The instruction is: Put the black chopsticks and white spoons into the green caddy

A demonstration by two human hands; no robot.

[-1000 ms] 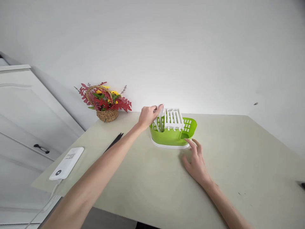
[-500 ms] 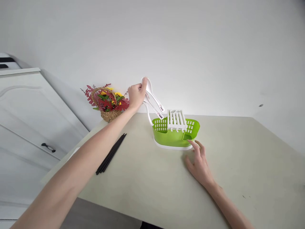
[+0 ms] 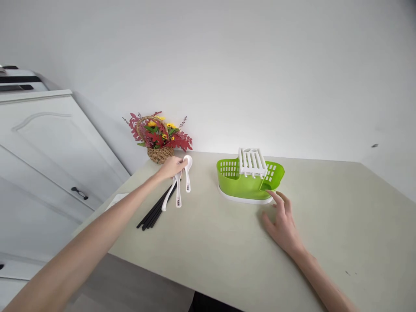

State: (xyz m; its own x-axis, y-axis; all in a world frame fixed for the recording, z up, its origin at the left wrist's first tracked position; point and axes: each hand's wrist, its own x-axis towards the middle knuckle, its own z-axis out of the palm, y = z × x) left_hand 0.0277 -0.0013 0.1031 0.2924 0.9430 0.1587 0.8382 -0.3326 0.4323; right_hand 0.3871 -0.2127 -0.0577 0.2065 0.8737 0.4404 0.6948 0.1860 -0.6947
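My left hand [image 3: 171, 167] grips the bowls of three white plastic spoons [image 3: 179, 189], whose handles fan out low over the table beside a bundle of black chopsticks [image 3: 155, 209]. A green cutlery drainer [image 3: 247, 183] with a white slotted insert [image 3: 252, 161] stands on its white tray mid-table, to the right of the spoons. My right hand [image 3: 281, 219] lies flat on the table, fingers spread, with the fingertips touching the drainer's front right corner.
A wicker basket of red and yellow flowers [image 3: 158, 137] sits against the wall at the table's [image 3: 325, 242] far left. A white cabinet [image 3: 42, 147] with a dark handle stands left of the table. A white device [image 3: 116, 200] peeks out past my left forearm.
My left hand lifted the three spoons out of the drainer, swung them up and left, then brought them down to the table beside the chopsticks. My right hand stayed at the drainer.
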